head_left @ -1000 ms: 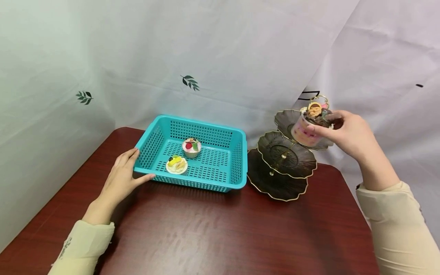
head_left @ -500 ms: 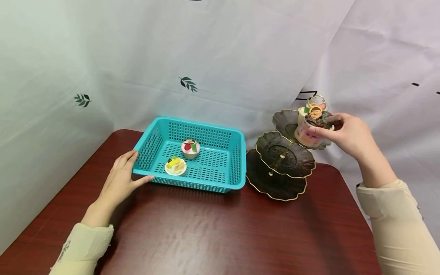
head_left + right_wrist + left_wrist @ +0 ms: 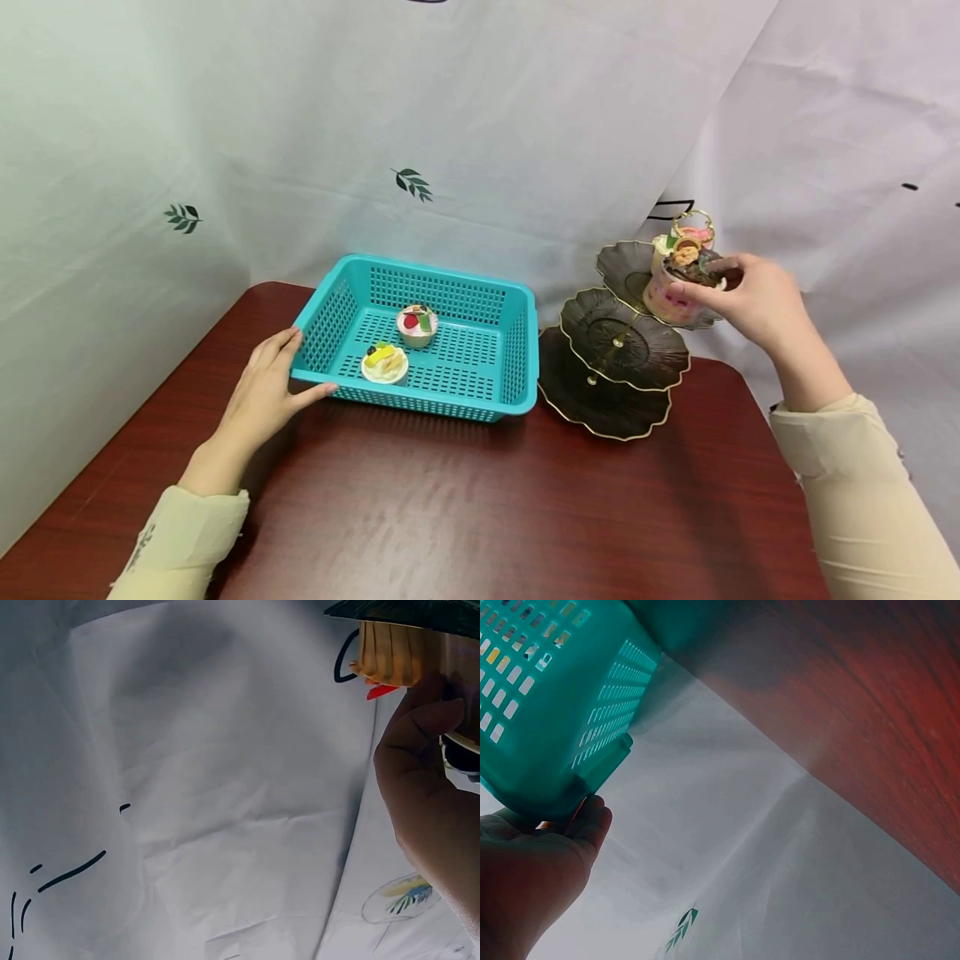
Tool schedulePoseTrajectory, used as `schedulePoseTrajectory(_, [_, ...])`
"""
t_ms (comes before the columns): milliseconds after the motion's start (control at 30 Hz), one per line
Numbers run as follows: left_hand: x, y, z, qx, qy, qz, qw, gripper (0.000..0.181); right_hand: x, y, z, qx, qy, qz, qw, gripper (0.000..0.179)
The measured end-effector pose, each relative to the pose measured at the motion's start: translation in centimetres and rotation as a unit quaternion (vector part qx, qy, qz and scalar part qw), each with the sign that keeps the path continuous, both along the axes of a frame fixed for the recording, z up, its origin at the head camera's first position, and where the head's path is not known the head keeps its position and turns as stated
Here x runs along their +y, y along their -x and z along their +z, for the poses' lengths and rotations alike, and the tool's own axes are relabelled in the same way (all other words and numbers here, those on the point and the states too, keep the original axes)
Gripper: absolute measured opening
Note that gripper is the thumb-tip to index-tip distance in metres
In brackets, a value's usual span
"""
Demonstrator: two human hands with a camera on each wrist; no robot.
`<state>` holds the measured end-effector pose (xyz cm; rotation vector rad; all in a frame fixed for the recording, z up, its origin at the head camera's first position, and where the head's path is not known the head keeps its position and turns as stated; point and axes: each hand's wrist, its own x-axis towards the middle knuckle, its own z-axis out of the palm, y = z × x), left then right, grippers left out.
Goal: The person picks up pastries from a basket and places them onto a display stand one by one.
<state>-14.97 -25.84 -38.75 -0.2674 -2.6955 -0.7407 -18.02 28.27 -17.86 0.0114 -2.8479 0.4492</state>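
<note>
My right hand holds a clear dessert cup with pink layers, a dark chocolate top and a biscuit by its rim, thumb on one side and fingers on the other. The cup is at the top plate of a three-tier dark stand with gold scalloped edges; whether its base bears on the plate cannot be told. Behind it, partly hidden, are a cream-topped dessert and something pink. My left hand rests against the near left corner of a turquoise basket, fingers and thumb spread.
Inside the basket lie a cup dessert with red and green topping and a fruit-topped dessert. Basket and stand sit side by side on a dark red table. White cloth hangs behind.
My right hand has shifted slightly right and then down with the dessert cup, bringing it to the top plate and exposing the cream-topped dessert behind. The left hand stays at the basket.
</note>
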Motion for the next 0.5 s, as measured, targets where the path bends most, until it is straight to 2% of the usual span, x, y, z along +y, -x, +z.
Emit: schedulePoseTrajectory(500, [0.01, -0.02, 0.02, -0.002, 0.000, 0.000, 1.0000, 0.099, -0.20, 0.37, -0.31, 0.001, -0.007, -0.001, 1.0000, 0.062])
